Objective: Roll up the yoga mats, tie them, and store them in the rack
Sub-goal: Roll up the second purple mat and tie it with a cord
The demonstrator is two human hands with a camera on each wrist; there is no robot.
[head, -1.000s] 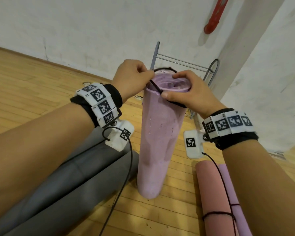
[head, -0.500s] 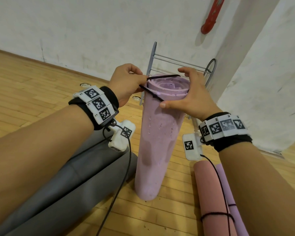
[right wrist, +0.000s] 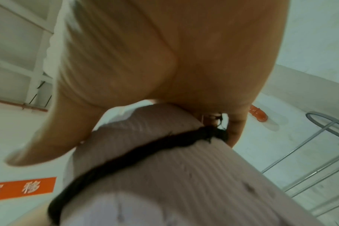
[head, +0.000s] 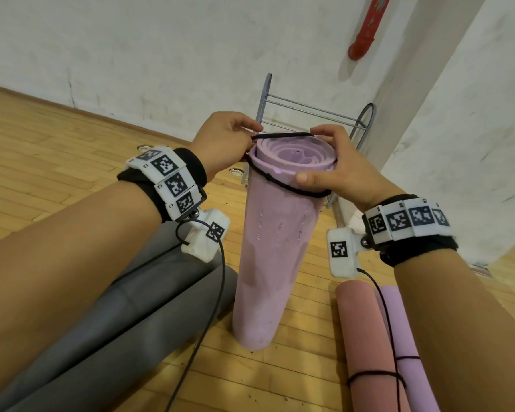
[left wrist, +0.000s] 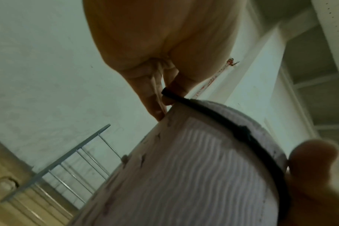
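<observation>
The lilac rolled mat [head: 272,248] stands on end on the wooden floor [head: 57,162], just before the metal rack [head: 309,114]. The left hand [head: 223,141] and right hand [head: 339,171] each pinch the black band [head: 283,181] in their fingers, stretching it over the top rim. Two tied rolls [head: 378,346] lie at the floor's right; the grey mats [head: 125,310] at left look untied. Nothing seems racked yet.
</observation>
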